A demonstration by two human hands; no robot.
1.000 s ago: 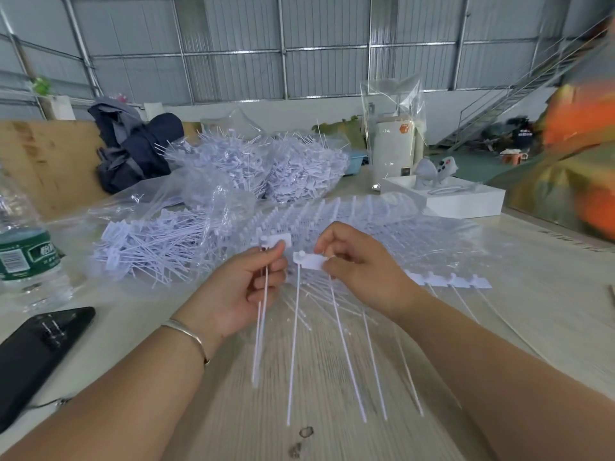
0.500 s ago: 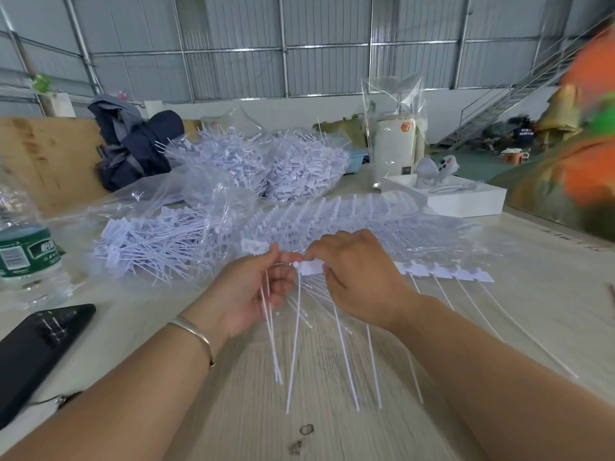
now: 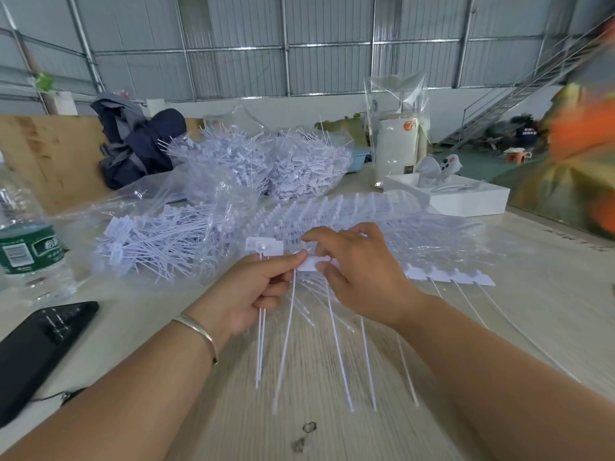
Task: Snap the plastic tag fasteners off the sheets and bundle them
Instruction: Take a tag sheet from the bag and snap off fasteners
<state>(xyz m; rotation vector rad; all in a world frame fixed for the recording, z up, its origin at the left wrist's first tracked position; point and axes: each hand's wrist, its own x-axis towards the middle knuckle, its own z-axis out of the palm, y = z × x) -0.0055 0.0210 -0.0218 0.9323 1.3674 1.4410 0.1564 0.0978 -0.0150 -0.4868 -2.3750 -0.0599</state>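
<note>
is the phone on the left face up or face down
Cannot tell: the black phone lies flat on the table, its top side dark with faint marks, which could be a dark screen or a case back.

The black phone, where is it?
In the head view, the black phone lies on the table at the far left, just in front of the water bottle and left of the left arm.
</note>
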